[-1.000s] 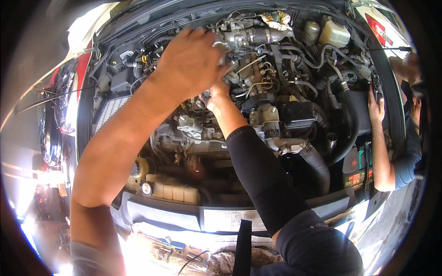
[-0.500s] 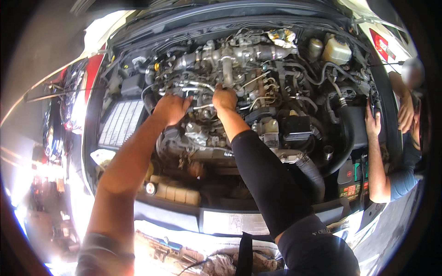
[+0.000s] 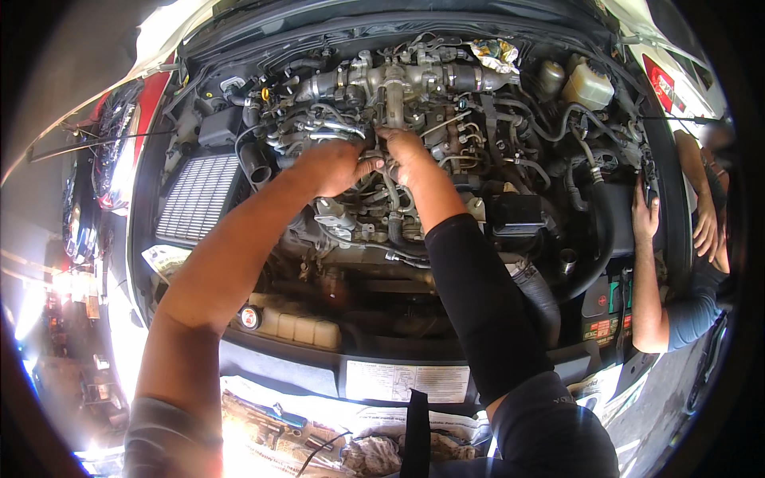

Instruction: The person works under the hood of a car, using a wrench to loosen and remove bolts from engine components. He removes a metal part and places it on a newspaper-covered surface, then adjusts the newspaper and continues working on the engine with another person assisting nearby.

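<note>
Both my hands reach into the middle of an open car engine (image 3: 390, 78). My left hand (image 3: 336, 166) is closed beside several thin metal pipes (image 3: 335, 126), its thumb pointing toward the right hand. Close against it, my right hand (image 3: 404, 154) has its fingers curled down just in front of the central silver intake pipe (image 3: 396, 107). What the fingers of either hand grip is hidden among the engine parts. Below the hands runs a black hose (image 3: 396, 231), next to a light metal bracket (image 3: 336, 215).
A pleated air filter (image 3: 195, 195) lies at left, with a tan reservoir (image 3: 299, 327) at the front. Another person's arm (image 3: 652, 299) rests along the right side, near the battery (image 3: 607, 315) and a thick black hose (image 3: 603, 231). Newspaper (image 3: 382, 420) with tools covers the front edge.
My left hand has moved right, up against my right hand. The right hand has shifted slightly right and its fingers have changed position. The whole view has shifted a little.
</note>
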`<state>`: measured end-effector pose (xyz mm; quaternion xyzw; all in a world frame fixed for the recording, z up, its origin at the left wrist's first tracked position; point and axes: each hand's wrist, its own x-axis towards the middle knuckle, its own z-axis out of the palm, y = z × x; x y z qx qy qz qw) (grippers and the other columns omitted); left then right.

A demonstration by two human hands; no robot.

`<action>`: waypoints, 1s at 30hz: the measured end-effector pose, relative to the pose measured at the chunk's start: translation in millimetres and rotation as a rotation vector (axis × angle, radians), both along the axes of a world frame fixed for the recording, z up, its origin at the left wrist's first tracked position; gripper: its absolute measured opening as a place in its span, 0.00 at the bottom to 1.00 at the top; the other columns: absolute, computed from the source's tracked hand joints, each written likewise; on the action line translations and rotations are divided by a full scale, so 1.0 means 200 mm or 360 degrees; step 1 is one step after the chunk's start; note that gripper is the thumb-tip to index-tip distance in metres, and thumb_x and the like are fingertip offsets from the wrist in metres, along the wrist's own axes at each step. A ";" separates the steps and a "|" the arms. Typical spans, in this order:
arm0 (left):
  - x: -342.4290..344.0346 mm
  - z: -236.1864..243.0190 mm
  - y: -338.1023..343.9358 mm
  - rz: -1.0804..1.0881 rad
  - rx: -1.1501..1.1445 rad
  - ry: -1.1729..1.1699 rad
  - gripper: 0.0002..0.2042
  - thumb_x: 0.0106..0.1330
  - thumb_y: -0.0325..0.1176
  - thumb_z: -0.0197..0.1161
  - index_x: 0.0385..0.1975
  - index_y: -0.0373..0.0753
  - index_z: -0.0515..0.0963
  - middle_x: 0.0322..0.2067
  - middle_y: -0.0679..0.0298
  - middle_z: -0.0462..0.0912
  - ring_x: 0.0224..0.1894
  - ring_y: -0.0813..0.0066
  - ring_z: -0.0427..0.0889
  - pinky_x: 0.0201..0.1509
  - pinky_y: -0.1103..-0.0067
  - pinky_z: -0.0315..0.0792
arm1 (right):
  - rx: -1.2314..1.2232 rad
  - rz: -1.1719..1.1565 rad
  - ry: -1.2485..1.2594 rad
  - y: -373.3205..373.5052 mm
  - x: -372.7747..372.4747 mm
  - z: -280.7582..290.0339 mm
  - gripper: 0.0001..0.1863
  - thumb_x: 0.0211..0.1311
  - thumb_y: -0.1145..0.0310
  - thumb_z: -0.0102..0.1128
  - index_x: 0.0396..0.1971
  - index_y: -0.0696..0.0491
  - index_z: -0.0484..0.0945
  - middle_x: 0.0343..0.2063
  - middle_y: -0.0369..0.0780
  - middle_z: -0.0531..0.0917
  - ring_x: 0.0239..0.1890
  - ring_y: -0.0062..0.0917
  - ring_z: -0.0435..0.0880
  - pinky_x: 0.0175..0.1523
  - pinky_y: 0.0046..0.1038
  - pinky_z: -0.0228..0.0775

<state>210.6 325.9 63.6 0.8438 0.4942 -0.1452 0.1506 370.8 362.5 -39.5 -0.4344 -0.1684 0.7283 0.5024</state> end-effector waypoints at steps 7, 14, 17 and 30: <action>0.08 0.05 0.00 0.0048 -0.0219 -0.0020 0.42 0.82 0.67 0.44 0.73 0.28 0.68 0.67 0.39 0.78 0.72 0.45 0.77 0.78 0.58 0.67 | 0.0049 0.0043 -0.0734 0.02 0.02 -0.02 0.11 0.74 0.60 0.69 0.42 0.53 0.86 0.35 0.37 0.87 0.33 0.27 0.86 0.44 0.39 0.80; 0.22 0.10 -0.01 -0.0477 0.0406 0.0831 0.23 0.81 0.52 0.56 0.61 0.41 0.84 0.57 0.55 0.89 0.60 0.60 0.87 0.67 0.58 0.75 | 0.0072 -0.0157 -0.0521 0.01 -0.02 -0.07 0.11 0.68 0.64 0.77 0.40 0.54 0.86 0.31 0.39 0.88 0.28 0.28 0.87 0.38 0.38 0.82; 0.08 0.00 -0.01 0.0005 -0.0021 0.0035 0.29 0.83 0.59 0.51 0.66 0.40 0.79 0.58 0.51 0.87 0.63 0.52 0.85 0.70 0.55 0.73 | 0.0156 -0.0120 -0.0920 0.04 0.03 -0.09 0.15 0.66 0.62 0.80 0.41 0.57 0.86 0.39 0.42 0.89 0.34 0.31 0.88 0.39 0.38 0.83; 0.04 -0.03 -0.06 -0.0046 0.0147 0.0152 0.34 0.84 0.64 0.43 0.71 0.39 0.73 0.60 0.48 0.85 0.68 0.49 0.80 0.78 0.52 0.61 | 0.0080 0.0253 -0.0524 0.04 0.12 -0.05 0.18 0.65 0.59 0.81 0.48 0.52 0.86 0.46 0.38 0.88 0.45 0.29 0.88 0.51 0.33 0.83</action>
